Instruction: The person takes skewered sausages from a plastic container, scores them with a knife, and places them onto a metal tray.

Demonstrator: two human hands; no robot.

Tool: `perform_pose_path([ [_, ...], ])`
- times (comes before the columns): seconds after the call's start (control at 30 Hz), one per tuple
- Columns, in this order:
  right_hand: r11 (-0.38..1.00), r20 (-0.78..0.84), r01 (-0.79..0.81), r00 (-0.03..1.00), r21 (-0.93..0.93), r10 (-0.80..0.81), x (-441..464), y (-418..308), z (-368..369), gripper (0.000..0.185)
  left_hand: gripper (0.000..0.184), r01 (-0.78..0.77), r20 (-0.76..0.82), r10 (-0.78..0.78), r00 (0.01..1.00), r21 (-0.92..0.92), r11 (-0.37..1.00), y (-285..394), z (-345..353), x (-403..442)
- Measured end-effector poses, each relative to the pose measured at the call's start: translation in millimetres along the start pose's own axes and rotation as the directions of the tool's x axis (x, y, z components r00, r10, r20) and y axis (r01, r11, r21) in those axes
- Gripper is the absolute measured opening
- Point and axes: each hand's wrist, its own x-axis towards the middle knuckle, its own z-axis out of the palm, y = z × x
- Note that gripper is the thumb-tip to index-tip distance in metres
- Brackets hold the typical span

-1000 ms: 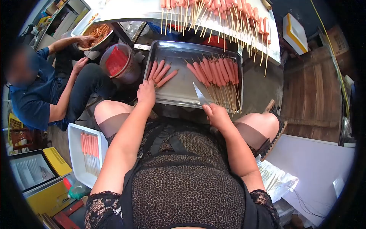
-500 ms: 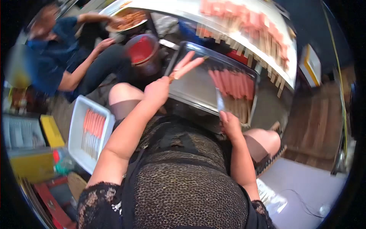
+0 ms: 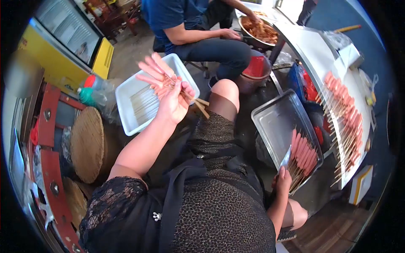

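Note:
My left hand (image 3: 175,101) is closed around the wooden sticks of sausage skewers (image 3: 152,69), their pink ends fanned out and blurred. It is over a white plastic tub (image 3: 122,95), where a row of thin sticks (image 3: 141,105) lies; the hand partly hides that row. My right hand (image 3: 282,181) grips a knife (image 3: 286,157), blade pointing up, beside the near edge of a metal tray (image 3: 270,114). Inside the tray, several sausage skewers (image 3: 304,152) lie side by side at the near right end.
A white table (image 3: 310,46) on the right bears many sausage skewers (image 3: 344,105), sticks overhanging its edge. Opposite, a seated person (image 3: 181,25) reaches into a bowl of reddish food (image 3: 259,31). A red bucket (image 3: 255,67) stands between us. At left are a round wooden board (image 3: 87,143) and a yellow-edged fridge (image 3: 63,46).
My view has turned left. My left hand has gone from above the metal tray to the white tub with its skewers. My right hand still holds the knife by the tray.

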Motion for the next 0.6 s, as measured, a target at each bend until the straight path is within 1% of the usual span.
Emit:
perform_pose_path([
  [0.07, 1.0, 0.019, 0.014, 1.0, -0.004, -0.014, 0, 1, -1, 0.034, 0.018, -0.08, -0.078, 0.079, 0.994, -0.005, 0.997, -1, -30, 27],
  [0.1, 0.999, 0.012, 0.03, 0.999, -0.041, -0.03, 2, 2, -1, 0.034, 0.018, -0.091, -0.079, 0.09, 0.993, -0.01, 0.996, 0, -43, 38],
  [0.13, 0.996, 0.004, 0.044, 0.999, -0.077, -0.044, 4, 6, -5, 0.034, 0.017, -0.094, -0.131, 0.095, 0.987, 0.02, 0.995, 1, -57, 48],
  [0.17, 0.978, -0.016, 0.103, 0.994, -0.18, -0.108, 15, 24, -10, 0.035, 0.016, -0.092, -0.182, 0.1, 0.978, 0.05, 0.995, 3, -73, 61],
  [0.2, 0.978, -0.015, 0.106, 0.994, -0.182, -0.111, 13, 20, -8, 0.035, 0.016, -0.094, -0.183, 0.101, 0.978, 0.048, 0.994, 3, -93, 77],
  [0.27, 0.993, -0.02, 0.05, 0.998, -0.102, -0.052, -1, 5, -4, 0.036, 0.012, -0.119, -0.328, 0.09, 0.941, -0.069, 0.991, 4, -130, 108],
  [0.3, 0.993, -0.022, 0.05, 0.998, -0.103, -0.052, -3, 1, -4, 0.036, 0.01, -0.147, -0.437, 0.075, 0.896, -0.133, 0.98, 5, -136, 118],
  [0.33, 0.984, -0.033, 0.064, 0.997, -0.168, -0.071, -4, -1, -4, 0.036, 0.01, -0.144, -0.437, 0.072, 0.897, -0.133, 0.981, 6, -148, 128],
  [0.37, 0.97, -0.044, 0.077, 0.995, -0.232, -0.09, -5, -3, -3, 0.036, 0.011, -0.208, -0.505, 0.113, 0.856, -0.136, 0.969, 6, -162, 140],
  [0.4, 0.97, -0.049, 0.072, 0.995, -0.232, -0.085, -3, 1, -4, 0.036, 0.012, -0.269, -0.571, 0.149, 0.807, -0.132, 0.954, 6, -170, 147],
  [0.43, 0.971, -0.047, 0.09, 0.994, -0.22, -0.103, 1, 8, -6, 0.036, 0.013, -0.294, -0.587, 0.179, 0.789, -0.104, 0.95, 7, -178, 154],
  [0.47, 0.972, -0.044, 0.107, 0.992, -0.21, -0.119, 2, 11, -8, 0.037, 0.013, -0.287, -0.589, 0.174, 0.789, -0.103, 0.953, 9, -181, 158],
  [0.53, 0.975, -0.048, 0.085, 0.994, -0.206, -0.097, 6, 16, -12, 0.037, 0.011, -0.318, -0.637, 0.196, 0.746, -0.081, 0.945, 12, -185, 166],
  [0.6, 0.976, -0.047, 0.066, 0.996, -0.206, -0.077, 5, 13, -11, 0.037, 0.009, -0.321, -0.635, 0.186, 0.75, -0.102, 0.942, 16, -190, 171],
])
